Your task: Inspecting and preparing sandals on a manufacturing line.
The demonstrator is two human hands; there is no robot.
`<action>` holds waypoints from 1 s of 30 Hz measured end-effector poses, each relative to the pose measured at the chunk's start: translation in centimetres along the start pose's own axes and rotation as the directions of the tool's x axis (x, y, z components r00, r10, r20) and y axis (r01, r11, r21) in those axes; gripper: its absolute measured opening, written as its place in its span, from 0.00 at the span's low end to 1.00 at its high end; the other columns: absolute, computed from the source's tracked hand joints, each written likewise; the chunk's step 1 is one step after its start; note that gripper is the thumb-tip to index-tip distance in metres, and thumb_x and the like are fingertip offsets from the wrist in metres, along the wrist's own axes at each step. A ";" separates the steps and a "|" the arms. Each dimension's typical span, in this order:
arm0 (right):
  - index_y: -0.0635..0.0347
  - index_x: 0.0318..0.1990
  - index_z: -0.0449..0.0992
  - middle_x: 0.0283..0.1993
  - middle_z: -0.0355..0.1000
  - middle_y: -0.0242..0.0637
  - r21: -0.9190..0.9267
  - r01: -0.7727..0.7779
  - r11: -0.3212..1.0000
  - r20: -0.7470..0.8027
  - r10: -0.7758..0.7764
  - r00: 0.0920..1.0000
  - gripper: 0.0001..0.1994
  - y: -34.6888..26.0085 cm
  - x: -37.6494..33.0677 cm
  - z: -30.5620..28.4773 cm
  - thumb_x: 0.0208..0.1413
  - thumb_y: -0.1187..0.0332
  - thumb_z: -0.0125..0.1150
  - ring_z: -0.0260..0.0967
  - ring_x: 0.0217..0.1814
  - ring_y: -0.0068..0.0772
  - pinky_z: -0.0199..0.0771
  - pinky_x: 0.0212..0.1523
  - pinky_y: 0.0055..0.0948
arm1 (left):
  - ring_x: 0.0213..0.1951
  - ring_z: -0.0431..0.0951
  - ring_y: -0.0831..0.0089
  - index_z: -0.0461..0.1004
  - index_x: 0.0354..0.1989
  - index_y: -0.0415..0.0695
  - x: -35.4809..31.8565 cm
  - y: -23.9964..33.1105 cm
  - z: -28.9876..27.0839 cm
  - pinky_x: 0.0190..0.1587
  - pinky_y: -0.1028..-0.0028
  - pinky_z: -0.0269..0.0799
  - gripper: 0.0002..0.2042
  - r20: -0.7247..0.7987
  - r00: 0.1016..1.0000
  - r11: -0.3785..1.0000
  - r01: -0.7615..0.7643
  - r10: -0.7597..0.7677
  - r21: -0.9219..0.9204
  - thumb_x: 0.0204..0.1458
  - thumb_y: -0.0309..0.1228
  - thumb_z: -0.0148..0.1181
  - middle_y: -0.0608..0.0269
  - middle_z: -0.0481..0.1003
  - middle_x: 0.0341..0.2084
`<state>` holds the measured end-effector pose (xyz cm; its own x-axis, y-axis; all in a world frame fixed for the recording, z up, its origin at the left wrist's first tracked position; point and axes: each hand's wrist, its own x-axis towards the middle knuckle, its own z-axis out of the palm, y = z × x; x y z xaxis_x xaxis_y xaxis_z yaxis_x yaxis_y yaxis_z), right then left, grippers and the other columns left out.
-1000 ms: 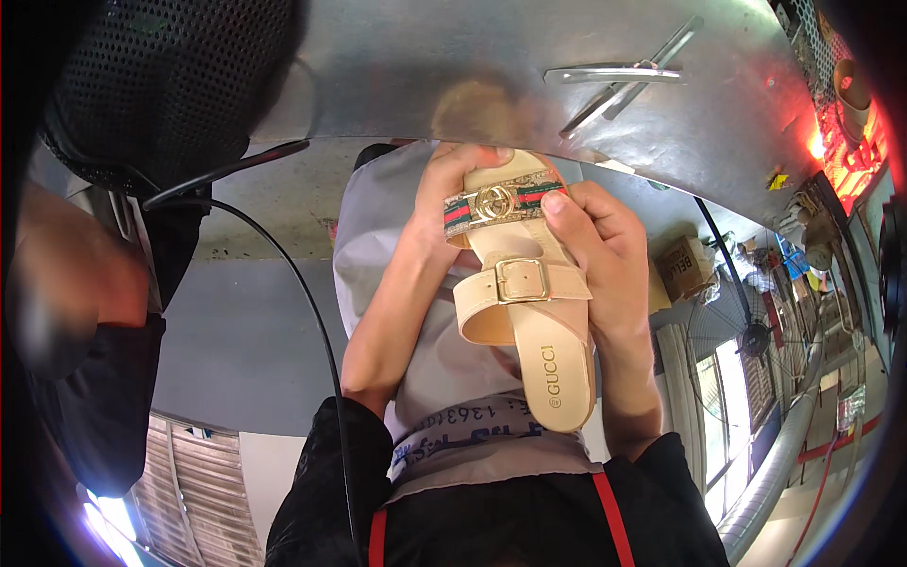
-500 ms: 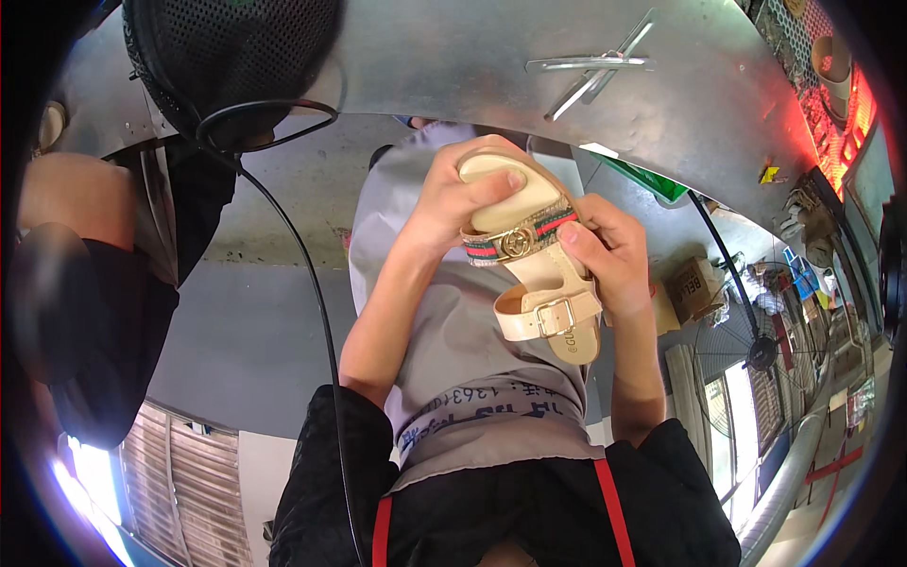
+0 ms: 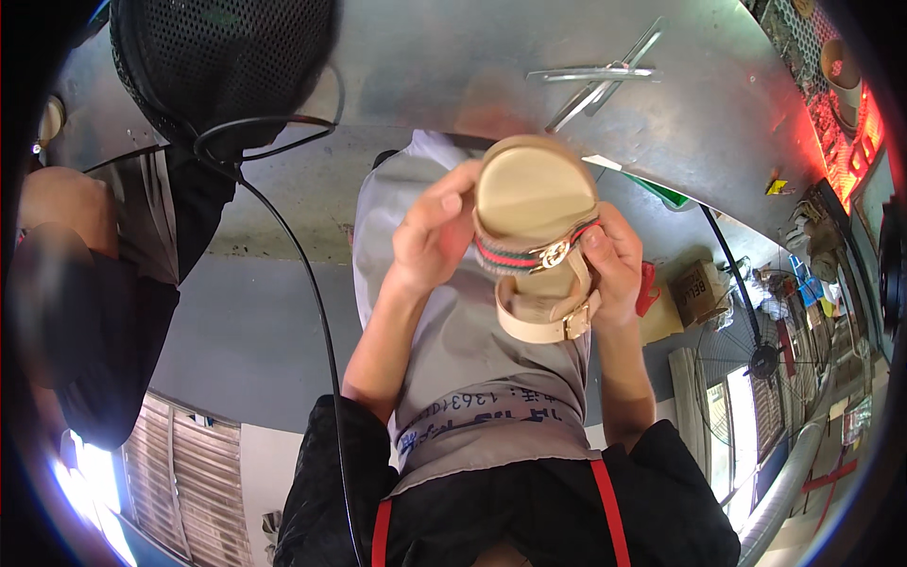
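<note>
A beige sandal [image 3: 536, 194] is raised in front of my grey apron, toe end upward and insole facing me. A green-and-red striped strap with a gold ornament [image 3: 556, 252] crosses it, and a beige buckled ankle strap [image 3: 539, 324] hangs lower down. My right hand [image 3: 614, 260] grips the sandal's right side, thumb by the striped strap. On the left side, my left hand [image 3: 435, 227] has its curled fingers against the sole's edge, with the thumb lifted off the insole. Motion slightly blurs the left fingers.
Ahead lies a metal worktable [image 3: 416, 76] with crossed metal strips [image 3: 597, 76]. A black mesh object [image 3: 227, 66] stands at its left, trailing a black cable [image 3: 312, 255]. Another person's knee [image 3: 71, 208] is at far left. A fan [image 3: 763, 359] and cardboard box [image 3: 699, 293] are at right.
The sandal has turned so its toe end faces me more squarely. My left thumb has come off the insole, and the left hand has shifted left and down to its edge.
</note>
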<state>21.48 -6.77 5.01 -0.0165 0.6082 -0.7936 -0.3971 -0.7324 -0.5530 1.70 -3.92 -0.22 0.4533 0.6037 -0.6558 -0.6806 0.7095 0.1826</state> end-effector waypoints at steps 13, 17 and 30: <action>0.69 0.61 0.64 0.56 0.70 0.39 0.184 -0.070 0.980 -0.039 0.079 0.996 0.21 1.3 0.4 0.6 0.68 0.64 0.50 0.67 0.58 0.30 0.65 0.60 0.31 | 0.57 0.72 0.68 0.57 0.66 0.28 -2.3 1.2 2.4 0.58 0.72 0.66 0.23 -0.131 0.988 0.905 -0.020 0.084 0.426 0.63 0.21 0.49 0.47 0.71 0.57; 0.68 0.61 0.64 0.55 0.71 0.40 -0.089 0.198 0.976 -0.051 -0.203 0.978 0.21 -0.7 1.6 -0.2 0.64 0.66 0.53 0.68 0.56 0.28 0.67 0.56 0.28 | 0.41 0.82 0.66 0.68 0.61 0.35 -2.5 2.1 2.7 0.44 0.73 0.74 0.21 0.060 0.983 0.511 -0.141 0.172 0.848 0.57 0.20 0.55 0.46 0.79 0.43; 0.70 0.52 0.71 0.44 0.74 0.35 -0.252 0.131 0.959 -0.013 -0.139 0.990 0.16 -3.4 1.5 -2.4 0.58 0.75 0.63 0.70 0.45 0.21 0.69 0.46 0.19 | 0.35 0.81 0.75 0.76 0.47 0.36 -4.5 3.8 1.8 0.40 0.77 0.74 0.11 -0.196 0.975 0.571 0.101 0.108 0.815 0.65 0.29 0.48 0.55 0.81 0.33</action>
<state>25.05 -4.12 5.14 0.0507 0.6999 -0.7124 -0.1516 -0.6997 -0.6982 -1.87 -3.27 4.75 0.2554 0.5935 -0.7633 0.1260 0.7623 0.6349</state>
